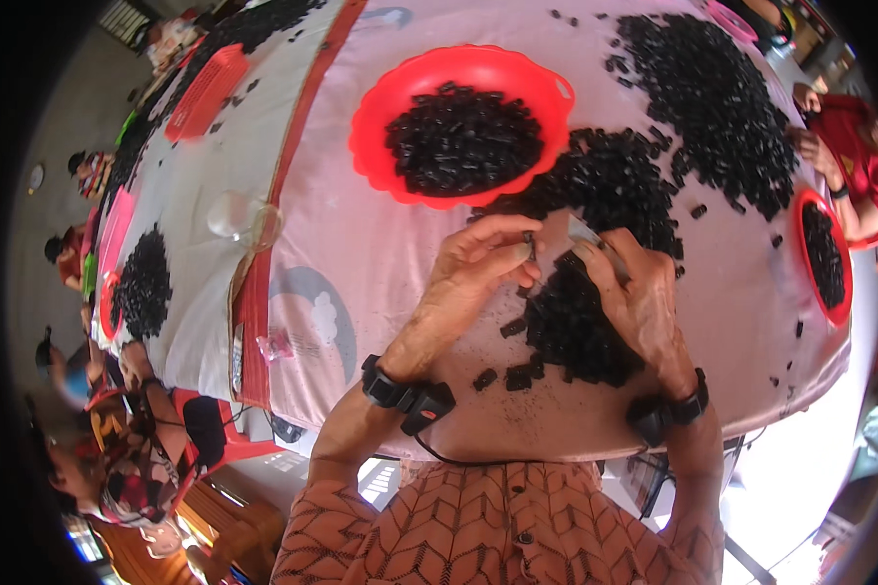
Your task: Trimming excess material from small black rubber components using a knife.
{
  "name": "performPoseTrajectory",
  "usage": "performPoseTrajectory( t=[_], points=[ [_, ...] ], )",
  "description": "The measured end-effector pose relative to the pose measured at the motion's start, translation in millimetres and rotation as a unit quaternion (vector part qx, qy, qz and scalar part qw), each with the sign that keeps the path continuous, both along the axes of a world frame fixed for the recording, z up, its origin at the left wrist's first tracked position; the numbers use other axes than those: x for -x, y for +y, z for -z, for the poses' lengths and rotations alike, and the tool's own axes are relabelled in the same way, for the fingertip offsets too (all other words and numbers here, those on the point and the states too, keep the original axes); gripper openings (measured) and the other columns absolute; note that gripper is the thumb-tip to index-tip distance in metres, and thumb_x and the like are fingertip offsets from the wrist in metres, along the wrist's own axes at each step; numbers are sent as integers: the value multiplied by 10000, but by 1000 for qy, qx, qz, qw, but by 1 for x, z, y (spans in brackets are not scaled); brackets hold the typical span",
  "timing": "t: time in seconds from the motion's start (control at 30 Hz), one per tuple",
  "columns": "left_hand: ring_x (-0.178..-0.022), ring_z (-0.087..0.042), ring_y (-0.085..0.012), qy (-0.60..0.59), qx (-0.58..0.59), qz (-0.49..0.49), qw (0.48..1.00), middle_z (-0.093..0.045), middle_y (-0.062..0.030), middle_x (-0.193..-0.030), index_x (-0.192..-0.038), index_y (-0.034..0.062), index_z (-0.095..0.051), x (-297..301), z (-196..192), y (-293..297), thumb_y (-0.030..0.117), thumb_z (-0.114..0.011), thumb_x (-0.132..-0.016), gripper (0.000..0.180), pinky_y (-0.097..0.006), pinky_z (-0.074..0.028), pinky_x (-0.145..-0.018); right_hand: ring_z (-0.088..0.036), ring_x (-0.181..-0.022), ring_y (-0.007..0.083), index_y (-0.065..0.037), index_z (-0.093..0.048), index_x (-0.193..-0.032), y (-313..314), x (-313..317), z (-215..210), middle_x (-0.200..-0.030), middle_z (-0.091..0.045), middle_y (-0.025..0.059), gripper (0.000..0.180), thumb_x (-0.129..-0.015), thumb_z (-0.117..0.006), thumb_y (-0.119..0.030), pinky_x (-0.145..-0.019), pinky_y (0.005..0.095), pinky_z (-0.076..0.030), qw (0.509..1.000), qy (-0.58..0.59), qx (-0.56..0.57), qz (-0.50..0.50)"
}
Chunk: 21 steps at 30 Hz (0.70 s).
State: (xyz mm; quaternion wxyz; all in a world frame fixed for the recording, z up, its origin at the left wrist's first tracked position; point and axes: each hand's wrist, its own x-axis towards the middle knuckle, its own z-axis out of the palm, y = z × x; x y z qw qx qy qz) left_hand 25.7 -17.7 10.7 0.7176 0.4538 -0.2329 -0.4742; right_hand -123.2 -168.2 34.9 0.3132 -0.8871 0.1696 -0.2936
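while the left hand (470,268) pinches a small black piece (529,244) between thumb and fingertips, the right hand (644,292) is just beside it, thumb and forefinger pressed together on a pale flat tool (582,231) whose exact kind is hard to tell; a dark heap (571,327) of similar pieces lies under and beside the right hand, on the pink cloth (400,292) over the counter; beyond the hands stands a red bowl (363,146) with a scalloped rim, part-filled with black pieces; a larger pile (712,107) spreads at the upper right, near a co-worker in red (858,136)
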Motion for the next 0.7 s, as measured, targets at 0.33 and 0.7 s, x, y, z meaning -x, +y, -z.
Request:
performPoseTrajectory(
  t=[0.33,0.7],
  points=[
    [-869,-638,-165,-69,-2,-23,997,-635,-106,-1062,-1216,16,-602,11,-6,7,13,-613,-876,340,-288,-523,-779,-535,-434,312,-22,-559,-768,4,8,3,-523,-524,145,216,-871,-703,-145,-417,367,-415,1000,2,-5,-1],
    [-810,-640,-160,-75,-42,-41,995,-642,-94,-999,-1162,10,-629,8,-2,6,14,-619,-872,290,-272,-522,-731,-527,-435,310,-21,-539,-738,5,5,2,-538,-536,138,252,-872,-708,-153,-419,360,-417,1000,-1,6,-13]
  ],
)
